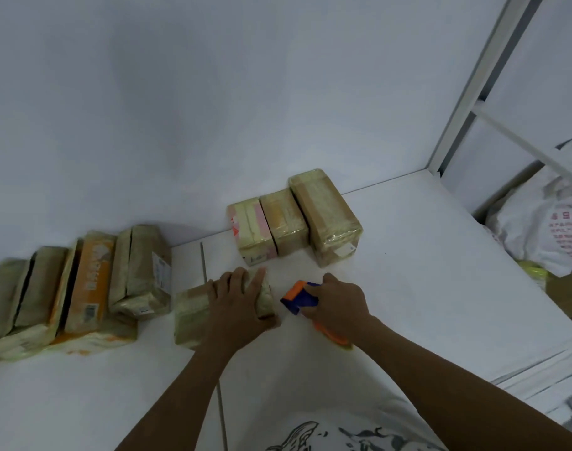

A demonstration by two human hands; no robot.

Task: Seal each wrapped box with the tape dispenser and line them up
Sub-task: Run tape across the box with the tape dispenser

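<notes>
A wrapped box (193,312) lies on the white table (408,255) in front of me. My left hand (237,299) rests flat on its top, fingers spread and pointing away from me. Just to its right, my right hand (338,302) grips the blue and orange tape dispenser (299,296), whose blue head points at the box's right end. The orange handle sticks out below my wrist. Three wrapped boxes (291,219) stand side by side against the wall behind my hands.
Several wrapped boxes (82,281) lean in a row at the left, against the wall. A white metal frame (467,102) rises at the table's right corner. Beyond the right edge lie white plastic bags (545,222) and a cardboard piece.
</notes>
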